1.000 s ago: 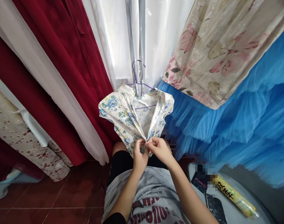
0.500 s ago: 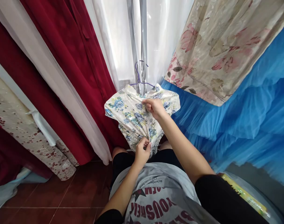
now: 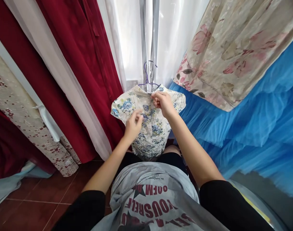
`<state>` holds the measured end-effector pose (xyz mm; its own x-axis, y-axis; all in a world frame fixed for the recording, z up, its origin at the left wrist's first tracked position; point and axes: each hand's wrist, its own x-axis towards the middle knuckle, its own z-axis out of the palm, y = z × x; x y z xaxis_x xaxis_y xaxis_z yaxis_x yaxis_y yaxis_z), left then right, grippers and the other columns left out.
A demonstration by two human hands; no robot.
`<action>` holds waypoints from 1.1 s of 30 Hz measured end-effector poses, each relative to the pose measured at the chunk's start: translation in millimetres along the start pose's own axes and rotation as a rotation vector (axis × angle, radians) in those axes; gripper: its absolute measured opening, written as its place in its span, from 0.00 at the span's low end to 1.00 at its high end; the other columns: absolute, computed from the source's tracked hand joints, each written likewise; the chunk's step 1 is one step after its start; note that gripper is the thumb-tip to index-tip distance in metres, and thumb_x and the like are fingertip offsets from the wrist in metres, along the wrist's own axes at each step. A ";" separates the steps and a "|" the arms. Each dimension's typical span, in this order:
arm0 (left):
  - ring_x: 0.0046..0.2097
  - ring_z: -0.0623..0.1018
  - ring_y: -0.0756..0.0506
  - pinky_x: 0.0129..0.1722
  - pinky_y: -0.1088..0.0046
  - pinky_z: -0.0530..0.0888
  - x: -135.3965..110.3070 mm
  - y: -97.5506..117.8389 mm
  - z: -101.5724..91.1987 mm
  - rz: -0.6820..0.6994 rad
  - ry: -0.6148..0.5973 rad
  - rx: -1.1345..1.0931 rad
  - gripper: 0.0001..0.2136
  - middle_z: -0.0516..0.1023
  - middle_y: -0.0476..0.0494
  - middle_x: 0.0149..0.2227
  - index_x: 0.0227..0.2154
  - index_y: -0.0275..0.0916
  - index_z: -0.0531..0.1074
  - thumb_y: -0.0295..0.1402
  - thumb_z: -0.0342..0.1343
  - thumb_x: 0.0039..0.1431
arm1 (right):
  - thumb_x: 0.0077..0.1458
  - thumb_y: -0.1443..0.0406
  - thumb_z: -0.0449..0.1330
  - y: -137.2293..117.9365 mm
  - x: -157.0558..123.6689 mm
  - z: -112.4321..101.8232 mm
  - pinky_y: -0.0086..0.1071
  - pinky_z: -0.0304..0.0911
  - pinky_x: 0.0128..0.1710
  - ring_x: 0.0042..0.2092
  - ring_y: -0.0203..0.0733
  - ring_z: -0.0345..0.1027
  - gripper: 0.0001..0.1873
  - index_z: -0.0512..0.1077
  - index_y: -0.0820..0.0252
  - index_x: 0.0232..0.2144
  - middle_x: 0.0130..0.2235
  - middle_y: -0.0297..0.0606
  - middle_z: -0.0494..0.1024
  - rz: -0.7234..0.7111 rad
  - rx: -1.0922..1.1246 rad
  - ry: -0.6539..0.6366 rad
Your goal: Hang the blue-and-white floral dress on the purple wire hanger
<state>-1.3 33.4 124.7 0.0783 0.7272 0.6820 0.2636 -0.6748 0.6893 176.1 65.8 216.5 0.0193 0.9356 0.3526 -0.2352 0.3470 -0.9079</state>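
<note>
A white dress with blue and yellow flowers [image 3: 157,129] hangs in front of me on a purple hanger [image 3: 146,80], a seam running down its middle. At the neckline, next to that seam, my right hand [image 3: 163,102] pinches the dress; whatever small part lies between the fingertips is hidden. Lower and to the left, my left hand [image 3: 134,125] hovers over the front of the cloth, slightly blurred, with its thumb and fingers apart and nothing in them.
Dark red drapes [image 3: 81,64] and a pale pink cloth [image 3: 64,70] hang on the left. White curtains with grey ribbons [image 3: 143,35] are behind the hanger. A beige floral cloth [image 3: 223,57] and blue ruffled tulle [image 3: 223,134] fill the right. Red floor tiles [image 3: 55,189] show lower left.
My left hand has let go of the dress's lower middle and moved up and left. My right hand has risen slightly to the neckline. The dress now hangs straighter.
</note>
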 end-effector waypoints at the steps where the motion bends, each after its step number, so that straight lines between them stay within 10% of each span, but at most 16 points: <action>1: 0.36 0.77 0.45 0.41 0.69 0.71 24.6 8.1 -5.0 0.073 0.009 0.016 0.16 0.78 0.46 0.34 0.57 0.43 0.72 0.35 0.53 0.68 | 0.49 0.66 0.61 -1.6 -1.8 -0.1 0.27 0.43 0.19 0.19 0.31 0.53 0.06 0.69 0.59 0.22 0.15 0.27 0.62 -0.017 -0.017 -0.015; 7: 0.38 0.75 0.43 0.42 0.68 0.68 108.0 37.0 -12.5 0.363 -0.141 0.335 0.06 0.78 0.44 0.37 0.39 0.40 0.77 0.32 0.55 0.67 | 0.51 0.66 0.62 -0.6 -5.6 2.5 0.27 0.44 0.19 0.18 0.31 0.54 0.10 0.65 0.57 0.21 0.15 0.26 0.62 -0.099 -0.030 -0.062; 25: 0.36 0.73 0.48 0.40 0.74 0.68 130.4 39.7 -28.0 0.330 0.202 0.048 0.08 0.73 0.49 0.30 0.31 0.39 0.71 0.34 0.57 0.66 | 0.45 0.66 0.64 38.0 -1.2 0.5 0.27 0.42 0.19 0.19 0.29 0.49 0.14 0.62 0.56 0.17 0.15 0.25 0.61 -0.004 -0.070 0.028; 33: 0.30 0.73 0.51 0.34 0.77 0.69 144.2 -29.1 -105.9 -0.270 0.610 -0.441 0.05 0.73 0.51 0.28 0.30 0.37 0.70 0.30 0.57 0.62 | 0.43 0.61 0.63 51.4 -49.1 27.6 0.27 0.39 0.19 0.17 0.28 0.45 0.13 0.63 0.57 0.17 0.13 0.23 0.57 0.136 0.150 -0.063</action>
<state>-99.6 144.5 228.9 -0.5072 0.7615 0.4035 -0.2156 -0.5655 0.7961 136.3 35.9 158.8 -0.0825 0.9654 0.2473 -0.3733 0.2002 -0.9059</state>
